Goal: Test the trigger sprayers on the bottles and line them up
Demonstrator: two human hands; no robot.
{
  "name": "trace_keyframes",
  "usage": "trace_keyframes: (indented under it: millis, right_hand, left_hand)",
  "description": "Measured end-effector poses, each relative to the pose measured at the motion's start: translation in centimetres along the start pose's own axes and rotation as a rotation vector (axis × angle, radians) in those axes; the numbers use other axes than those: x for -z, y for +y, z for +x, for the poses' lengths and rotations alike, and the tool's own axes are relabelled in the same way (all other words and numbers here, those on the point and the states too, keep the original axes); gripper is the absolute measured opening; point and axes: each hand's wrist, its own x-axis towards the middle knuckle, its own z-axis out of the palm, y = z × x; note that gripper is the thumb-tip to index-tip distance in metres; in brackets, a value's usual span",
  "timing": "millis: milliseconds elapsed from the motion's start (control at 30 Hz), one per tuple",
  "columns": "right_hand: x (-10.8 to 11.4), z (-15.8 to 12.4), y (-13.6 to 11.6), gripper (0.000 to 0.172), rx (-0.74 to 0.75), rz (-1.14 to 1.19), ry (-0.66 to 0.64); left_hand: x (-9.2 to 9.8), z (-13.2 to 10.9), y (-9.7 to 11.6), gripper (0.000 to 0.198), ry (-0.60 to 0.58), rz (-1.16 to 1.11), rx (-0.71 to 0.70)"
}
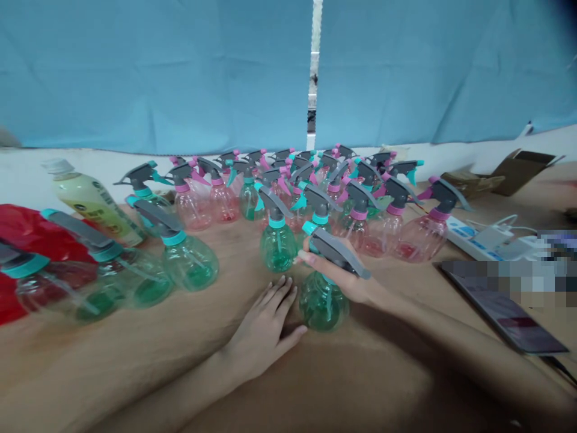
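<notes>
My right hand [336,273] is wrapped round the neck of a green spray bottle [323,304], whose grey trigger head with a teal nozzle points left. The bottle stands upright on the brown table [216,337]. Flat on the tabletop just left of it lies my left hand [265,322], fingers spread and holding nothing; its thumb tip is close to the bottle's base. Directly behind is another green spray bottle [278,246], standing apart from both hands. Part of the held bottle's neck is hidden by my right fingers.
Several pink and green spray bottles [225,201] crowd the back. At left stand more green ones [192,261], a yellowish drink bottle [97,201] and a red bag [27,231]. To the right are a phone [500,307], a power strip [469,234] and a cardboard box [518,171].
</notes>
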Motion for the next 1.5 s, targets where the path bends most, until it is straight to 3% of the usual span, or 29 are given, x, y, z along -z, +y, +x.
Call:
trace_keyframes:
  millis: [133,500,667,867,1500]
  right_hand:
    - [-0.1,-0.1,-0.3,0.016,0.028,0.056,0.013]
    - [-0.5,-0.5,1.0,0.033,0.024,0.066,0.07]
    - [-0.6,-0.4,1.0,0.035,0.028,0.159,0.042]
    - [-0.4,-0.6,1.1,0.037,0.023,0.188,0.007]
    - [-0.2,-0.5,0.3,0.027,0.029,0.107,0.002]
  left_hand:
    - [0.2,0.0,0.1,0.063,-0.025,0.012,0.007]
    - [0.1,-0.1,0.0,0.06,0.025,-0.016,0.001]
    - [0.3,0.0,0.1,0.061,-0.021,-0.001,0.013]
    - [0.2,0.0,0.1,0.063,0.01,-0.027,0.013]
    - [-0.1,-0.1,-0.1,0.061,0.027,-0.011,0.002]
